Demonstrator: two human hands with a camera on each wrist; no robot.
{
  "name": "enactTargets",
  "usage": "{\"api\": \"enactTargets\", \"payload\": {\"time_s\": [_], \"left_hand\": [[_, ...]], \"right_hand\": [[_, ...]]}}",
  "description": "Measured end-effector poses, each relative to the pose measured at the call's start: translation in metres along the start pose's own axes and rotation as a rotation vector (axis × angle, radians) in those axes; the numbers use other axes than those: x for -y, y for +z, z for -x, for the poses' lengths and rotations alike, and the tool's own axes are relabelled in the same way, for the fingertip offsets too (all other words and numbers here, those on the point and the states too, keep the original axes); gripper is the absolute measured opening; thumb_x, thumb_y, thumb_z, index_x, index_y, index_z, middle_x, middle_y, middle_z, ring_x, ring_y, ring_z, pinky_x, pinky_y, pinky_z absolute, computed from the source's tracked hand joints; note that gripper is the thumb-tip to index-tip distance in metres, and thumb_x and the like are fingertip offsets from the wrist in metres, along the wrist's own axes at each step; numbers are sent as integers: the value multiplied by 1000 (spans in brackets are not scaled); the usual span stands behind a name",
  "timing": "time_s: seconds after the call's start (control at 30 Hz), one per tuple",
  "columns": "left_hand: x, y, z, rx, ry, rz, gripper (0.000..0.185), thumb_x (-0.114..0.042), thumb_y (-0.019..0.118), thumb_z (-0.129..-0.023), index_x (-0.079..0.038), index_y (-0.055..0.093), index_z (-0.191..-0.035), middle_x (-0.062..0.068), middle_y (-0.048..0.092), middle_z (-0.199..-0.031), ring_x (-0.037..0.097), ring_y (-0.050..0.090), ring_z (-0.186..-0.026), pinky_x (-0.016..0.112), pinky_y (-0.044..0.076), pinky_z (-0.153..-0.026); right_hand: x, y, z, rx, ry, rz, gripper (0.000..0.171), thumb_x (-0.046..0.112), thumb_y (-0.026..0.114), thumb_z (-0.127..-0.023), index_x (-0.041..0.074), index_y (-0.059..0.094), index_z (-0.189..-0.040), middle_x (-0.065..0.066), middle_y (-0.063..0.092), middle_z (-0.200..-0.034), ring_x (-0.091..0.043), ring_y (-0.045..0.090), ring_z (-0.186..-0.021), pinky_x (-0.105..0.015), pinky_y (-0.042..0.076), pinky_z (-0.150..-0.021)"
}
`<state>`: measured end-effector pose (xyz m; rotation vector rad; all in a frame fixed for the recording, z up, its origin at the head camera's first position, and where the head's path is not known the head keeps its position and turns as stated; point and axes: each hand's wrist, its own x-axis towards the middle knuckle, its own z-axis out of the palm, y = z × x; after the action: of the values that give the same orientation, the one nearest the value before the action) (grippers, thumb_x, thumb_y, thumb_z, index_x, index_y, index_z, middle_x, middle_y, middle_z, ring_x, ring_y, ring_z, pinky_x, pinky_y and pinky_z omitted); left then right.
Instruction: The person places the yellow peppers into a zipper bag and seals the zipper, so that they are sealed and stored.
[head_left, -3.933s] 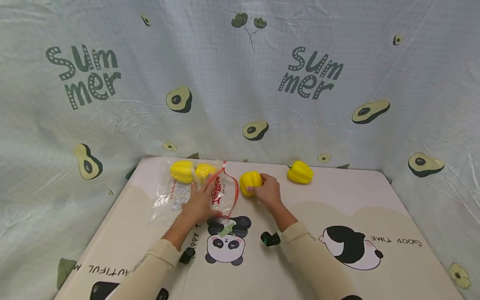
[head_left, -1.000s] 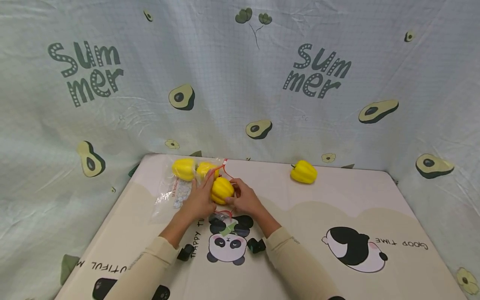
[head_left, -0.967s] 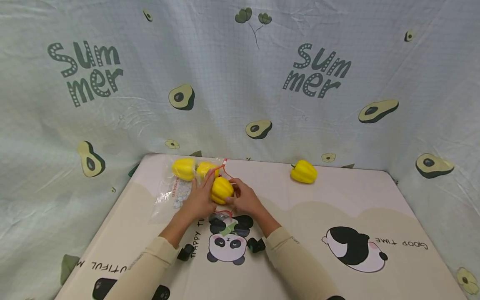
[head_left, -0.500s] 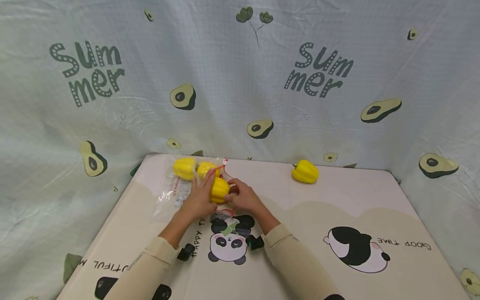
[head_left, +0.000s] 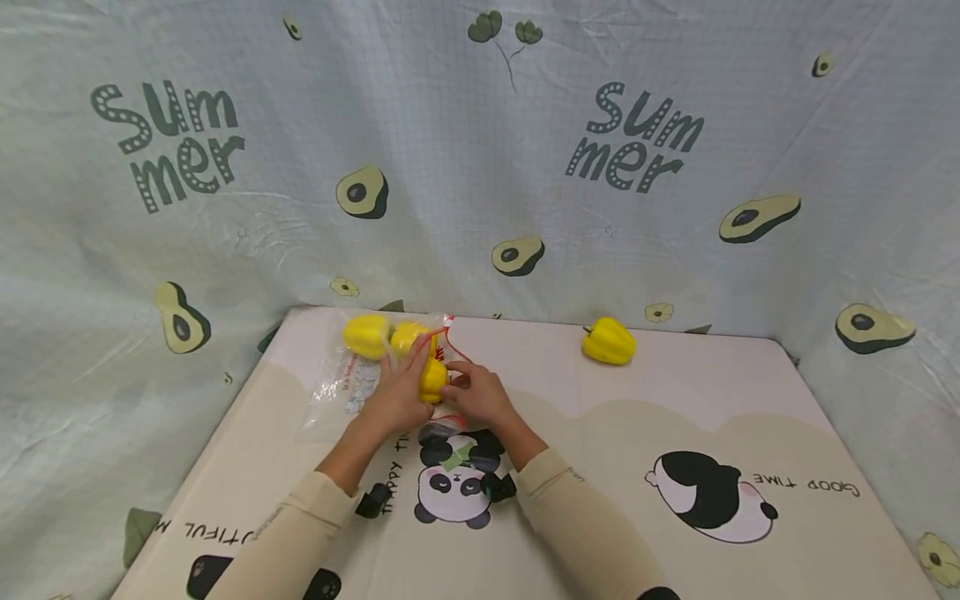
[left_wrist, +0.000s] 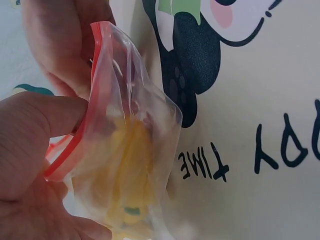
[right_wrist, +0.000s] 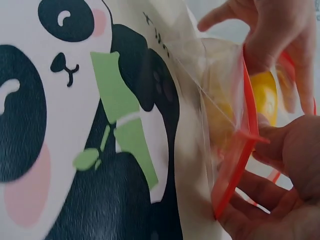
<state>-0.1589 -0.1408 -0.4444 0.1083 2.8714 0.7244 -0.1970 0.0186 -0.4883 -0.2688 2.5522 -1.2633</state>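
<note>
Avocado-print backdrop hangs behind & round a panda-print worktop where a person in cream sleeves works at the far left. A clear zip bag w/ red seal lies flat near the back edge; two yellow peppers show through its far end, touching each other. A third pepper sits at the bag mouth, between both hands; a fourth lies loose, well apart to the right.

Left hand: thumb & fingers pinch the red rim, holding the mouth up, seen close in the left wrist view. Right hand: fingers curled round the third pepper & the mouth's near side, w/ the red rim running past the fingertips in the right wrist view.

Judged risks: the mouth looks barely wider than the pepper, so the thin film could snag or the rim slip from the pinch, letting the mouth collapse; the smooth, rounded pepper could also roll back out, as the bag lies flat.

The pepper looks glossy, ribbed, bright yellow, likely plastic; seen through the film it blurs to a yellow smear
</note>
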Motion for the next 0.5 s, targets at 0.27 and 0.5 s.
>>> {"api": "enactTargets", "payload": {"time_s": [0.27,0.5], "left_hand": [[-1,2,2,-5,-36,-4,111,-10,78,-82,-18,11,-169,3,3,-179,53,-9,-160,84,25,-112],[-1,5,2,-6,-79,-35,108,-17,78,-84,-23,12,-169,-1,4,-179,53,-12,-160,95,15,-101]], "right_hand": [[7,2,1,-26,22,62,55,30,74,-98,19,59,-149,-13,74,-124,-31,68,-115,-45,60,-100],[9,7,1,-64,16,108,50,32,73,-98,23,63,-146,-9,76,-121,-28,66,-111,-44,58,-99]]}}
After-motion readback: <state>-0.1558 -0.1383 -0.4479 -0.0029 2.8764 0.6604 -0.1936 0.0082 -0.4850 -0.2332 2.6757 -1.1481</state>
